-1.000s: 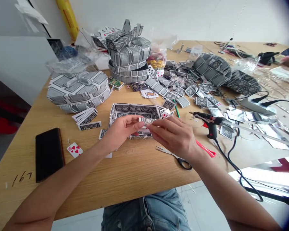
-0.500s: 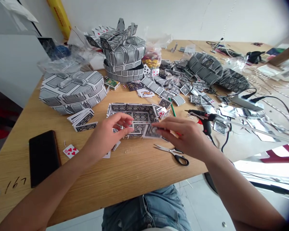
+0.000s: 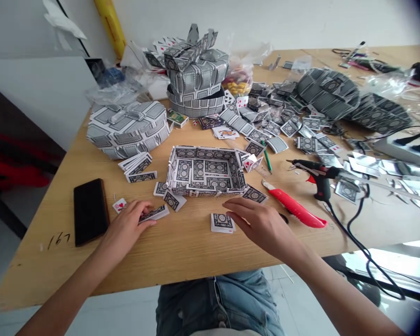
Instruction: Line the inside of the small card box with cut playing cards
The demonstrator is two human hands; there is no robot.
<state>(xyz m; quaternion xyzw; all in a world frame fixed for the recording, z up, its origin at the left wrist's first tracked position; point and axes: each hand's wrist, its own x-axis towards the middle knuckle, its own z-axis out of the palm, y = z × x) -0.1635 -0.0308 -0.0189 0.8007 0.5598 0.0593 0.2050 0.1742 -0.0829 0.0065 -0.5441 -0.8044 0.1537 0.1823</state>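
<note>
My left hand [image 3: 131, 220] has thumb and fingers around a folded playing card [image 3: 157, 213] at the table's left front. My right hand [image 3: 261, 220] hovers low with its fingers stretched out, the fingertips beside a small stack of playing cards [image 3: 222, 222]. Whether they touch the stack I cannot tell. Beyond both hands stands an open rectangular box [image 3: 206, 187] built from black-and-white patterned cards. Loose folded cards [image 3: 174, 200] lie at its front left corner, and another card [image 3: 255, 194] lies at its front right. The scissors are mostly hidden under my right hand.
A red-handled knife [image 3: 297, 207] and a black glue gun [image 3: 320, 179] with its cord lie to the right. A phone [image 3: 90, 212] is at left. Behind stand a lidded card box [image 3: 128, 128], stacked card boxes [image 3: 198, 74] and many scattered cards [image 3: 273, 128].
The card my right hand held over the box is gone from it, and a small stack now lies in front. My left hand moved left onto a folded card. The view shifted.
</note>
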